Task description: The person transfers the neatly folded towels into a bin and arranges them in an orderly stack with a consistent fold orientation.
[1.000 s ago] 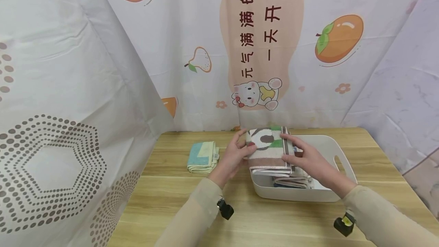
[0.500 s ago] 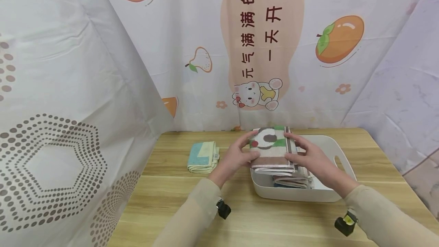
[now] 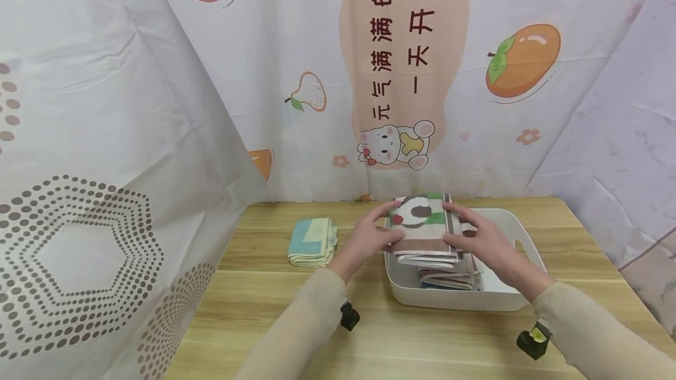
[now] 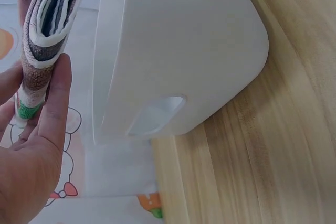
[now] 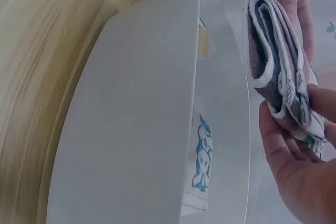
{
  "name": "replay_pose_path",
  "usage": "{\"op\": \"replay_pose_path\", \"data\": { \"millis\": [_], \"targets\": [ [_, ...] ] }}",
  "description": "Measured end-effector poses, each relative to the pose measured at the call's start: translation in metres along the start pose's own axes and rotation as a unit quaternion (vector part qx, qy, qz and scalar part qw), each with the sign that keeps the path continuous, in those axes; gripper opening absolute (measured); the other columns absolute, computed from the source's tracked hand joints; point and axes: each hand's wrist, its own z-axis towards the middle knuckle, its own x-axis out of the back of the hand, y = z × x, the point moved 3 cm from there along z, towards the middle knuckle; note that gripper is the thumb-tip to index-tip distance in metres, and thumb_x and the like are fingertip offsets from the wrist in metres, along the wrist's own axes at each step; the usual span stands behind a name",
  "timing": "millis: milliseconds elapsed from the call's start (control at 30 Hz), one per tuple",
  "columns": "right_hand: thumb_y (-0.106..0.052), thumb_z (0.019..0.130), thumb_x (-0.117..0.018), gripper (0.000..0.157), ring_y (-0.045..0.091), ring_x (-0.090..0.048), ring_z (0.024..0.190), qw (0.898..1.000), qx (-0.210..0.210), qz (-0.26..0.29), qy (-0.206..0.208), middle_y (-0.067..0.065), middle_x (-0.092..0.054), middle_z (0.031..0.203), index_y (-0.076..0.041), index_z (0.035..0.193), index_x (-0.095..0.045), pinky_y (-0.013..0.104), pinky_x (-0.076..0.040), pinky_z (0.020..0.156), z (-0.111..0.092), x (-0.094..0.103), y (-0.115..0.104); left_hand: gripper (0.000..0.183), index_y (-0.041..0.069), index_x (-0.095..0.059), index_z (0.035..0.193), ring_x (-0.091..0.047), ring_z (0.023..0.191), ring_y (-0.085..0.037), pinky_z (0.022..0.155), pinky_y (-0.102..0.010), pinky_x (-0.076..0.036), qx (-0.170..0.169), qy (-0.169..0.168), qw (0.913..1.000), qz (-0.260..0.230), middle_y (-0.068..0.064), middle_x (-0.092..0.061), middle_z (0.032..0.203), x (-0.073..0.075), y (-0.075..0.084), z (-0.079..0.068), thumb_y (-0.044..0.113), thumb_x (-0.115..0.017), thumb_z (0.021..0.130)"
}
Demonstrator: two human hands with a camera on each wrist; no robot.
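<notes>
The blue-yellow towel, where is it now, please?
In the head view, the blue-yellow towel lies folded on the wooden tabletop, left of the white basket and the left hand.

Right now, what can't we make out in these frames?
Head: how many folded towels are in the white bin; the held towel and right hand block part of the inside.
Head: any wording on the tag of the blue-and-yellow towel; too small.
Left wrist: the held towel's upper end, cut off by the top edge.
Right wrist: the rest of the blue-printed cloth; the bin covers it.
</notes>
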Motion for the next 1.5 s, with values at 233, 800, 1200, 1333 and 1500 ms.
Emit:
{"op": "replay_pose_path", "data": {
  "millis": [233, 800, 1200, 1333, 1500],
  "targets": [
    [-0.035, 0.097, -0.072, 0.079, 0.048, -0.054, 0.127, 1.000, -0.007, -0.029, 0.007, 0.030, -0.034, 0.153, -0.021, 0.162, -0.031, 0.043, -0.055, 0.090, 0.005, 0.005, 0.006, 0.064, 0.042, -0.059, 0.139, -0.072, 0.084, -0.021, 0.070, -0.036, -0.063, 0.009, 0.008, 0.9998, 0.016, -0.006, -0.049, 0.147, -0.008, 0.000, 0.013, 0.011, -0.082, 0.087],
    [-0.033, 0.097, -0.072, 0.080, 0.048, -0.049, 0.128, 0.997, -0.021, -0.068, -0.005, 0.036, -0.034, 0.151, -0.007, 0.160, -0.031, 0.038, -0.059, 0.082, 0.014, 0.026, 0.023, 0.063, 0.036, -0.060, 0.139, -0.062, 0.100, -0.019, 0.072, -0.035, -0.060, 0.039, 0.027, 0.9954, 0.084, -0.005, -0.055, 0.140, -0.034, 0.000, 0.034, 0.014, -0.084, 0.086],
    [-0.030, 0.097, -0.071, 0.076, 0.038, -0.059, 0.114, 0.996, -0.039, -0.082, -0.017, 0.038, -0.038, 0.145, -0.002, 0.157, -0.034, 0.037, -0.060, 0.078, 0.020, 0.039, 0.032, 0.066, 0.023, -0.057, 0.144, -0.065, 0.087, -0.019, 0.065, -0.037, -0.062, 0.061, 0.008, 0.9932, 0.099, -0.010, -0.056, 0.136, -0.054, 0.001, 0.046, 0.005, -0.082, 0.086],
    [-0.027, 0.098, -0.071, 0.072, 0.031, -0.061, 0.105, 0.994, -0.047, -0.093, -0.018, 0.037, -0.043, 0.139, -0.002, 0.156, -0.036, 0.037, -0.060, 0.076, 0.023, 0.041, 0.035, 0.067, 0.022, -0.056, 0.146, -0.066, 0.082, -0.020, 0.061, -0.036, -0.062, 0.069, 0.012, 0.9911, 0.113, -0.011, -0.057, 0.137, -0.059, 0.000, 0.048, 0.004, -0.082, 0.086],
    [-0.024, 0.096, -0.073, 0.070, 0.027, -0.062, 0.098, 0.993, -0.053, -0.108, -0.019, 0.033, -0.051, 0.132, -0.001, 0.153, -0.040, 0.035, -0.059, 0.072, 0.024, 0.043, 0.039, 0.068, 0.023, -0.055, 0.147, -0.066, 0.079, -0.019, 0.061, -0.034, -0.061, 0.080, 0.016, 0.9871, 0.138, -0.012, -0.056, 0.140, -0.064, -0.003, 0.048, 0.003, -0.081, 0.086]
  ]
}}
